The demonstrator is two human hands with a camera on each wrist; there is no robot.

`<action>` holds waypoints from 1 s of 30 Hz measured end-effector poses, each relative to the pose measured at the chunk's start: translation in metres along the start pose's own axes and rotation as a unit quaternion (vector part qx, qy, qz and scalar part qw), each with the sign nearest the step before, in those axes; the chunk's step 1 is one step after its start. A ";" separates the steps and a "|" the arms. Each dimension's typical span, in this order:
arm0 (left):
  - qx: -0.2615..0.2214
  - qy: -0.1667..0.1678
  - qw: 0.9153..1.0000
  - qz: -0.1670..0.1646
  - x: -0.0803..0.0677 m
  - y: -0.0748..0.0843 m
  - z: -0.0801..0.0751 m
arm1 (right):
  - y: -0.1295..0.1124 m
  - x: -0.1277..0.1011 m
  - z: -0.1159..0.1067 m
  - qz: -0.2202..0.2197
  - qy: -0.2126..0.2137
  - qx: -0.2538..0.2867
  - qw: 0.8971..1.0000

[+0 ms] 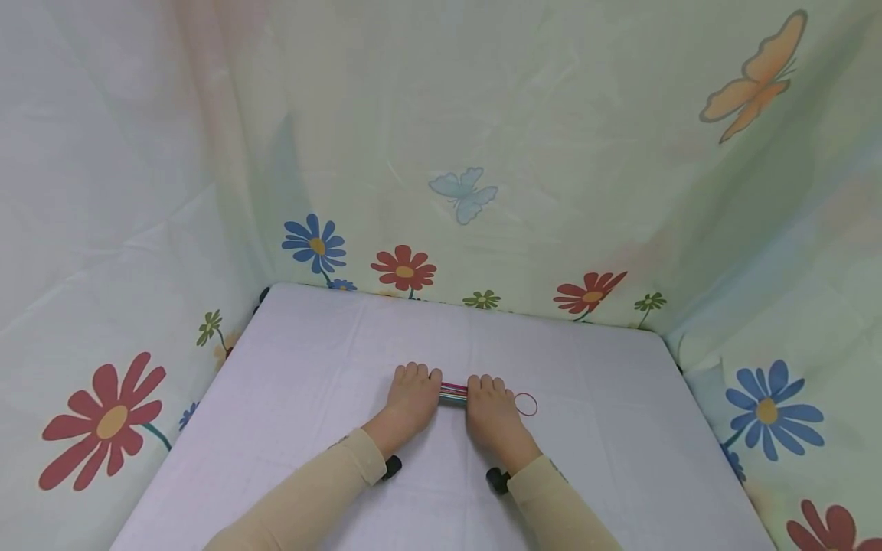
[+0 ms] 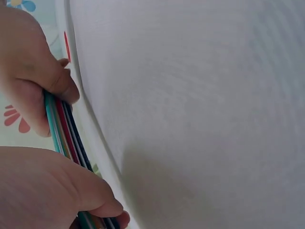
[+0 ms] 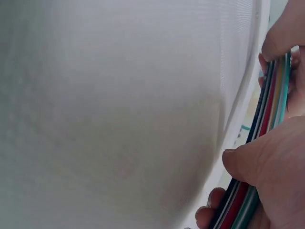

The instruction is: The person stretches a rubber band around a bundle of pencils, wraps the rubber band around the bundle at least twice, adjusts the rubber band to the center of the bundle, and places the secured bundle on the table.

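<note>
Your left arm (image 1: 296,493) and right arm (image 1: 561,505) both reach forward and lean in toward each other. Your left wrist (image 1: 382,430) and right wrist (image 1: 521,453) lead up to your left grip (image 1: 413,398) and right grip (image 1: 493,413). They are side by side, near each other but not touching. From above, you see the back of each one, with the fingers (image 1: 412,370) bending over the front. Both are curled up, holding on. Your left thumb (image 2: 107,207) is on the near side. Your right thumb (image 3: 232,163) is too, with fingertips (image 3: 217,197) poking out past it.
</note>
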State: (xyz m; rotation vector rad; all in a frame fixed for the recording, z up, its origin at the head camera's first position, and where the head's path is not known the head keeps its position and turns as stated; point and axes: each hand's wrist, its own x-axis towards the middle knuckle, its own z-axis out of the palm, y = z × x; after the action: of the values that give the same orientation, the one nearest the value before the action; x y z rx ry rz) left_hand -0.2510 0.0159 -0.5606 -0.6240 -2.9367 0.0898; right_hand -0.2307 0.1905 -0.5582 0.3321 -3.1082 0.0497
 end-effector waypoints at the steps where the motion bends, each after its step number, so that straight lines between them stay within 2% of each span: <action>1: 0.002 0.004 1.000 0.004 0.000 0.001 -0.001 | 0.000 0.000 -0.001 0.002 0.001 0.002 1.000; 7: 0.007 0.017 1.000 0.011 -0.003 0.005 -0.005 | -0.002 0.000 -0.003 0.005 0.012 -0.007 1.000; 12: 0.010 0.048 0.999 -0.005 -0.006 0.007 -0.009 | -0.002 -0.002 -0.004 -0.009 0.043 -0.006 0.999; 15: 0.014 0.055 0.998 -0.010 -0.006 0.008 -0.011 | -0.003 -0.004 -0.006 -0.013 0.049 -0.008 0.999; 23: 0.045 0.090 0.995 -0.009 -0.006 0.008 -0.005 | -0.005 -0.006 -0.011 -0.006 0.041 -0.017 0.999; 26: 0.047 0.090 0.995 -0.011 -0.006 0.008 -0.006 | -0.004 -0.006 -0.011 -0.001 0.032 -0.015 0.999; 30: 0.038 0.069 0.997 -0.014 -0.007 0.008 -0.010 | 0.000 -0.007 -0.011 0.007 0.026 -0.015 1.000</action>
State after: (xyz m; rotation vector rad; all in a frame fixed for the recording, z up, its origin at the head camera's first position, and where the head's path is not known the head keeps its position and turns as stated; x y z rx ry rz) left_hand -0.2405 0.0205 -0.5519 -0.5543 -2.7937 0.1487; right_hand -0.2235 0.1921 -0.5475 0.3040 -3.0570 0.0120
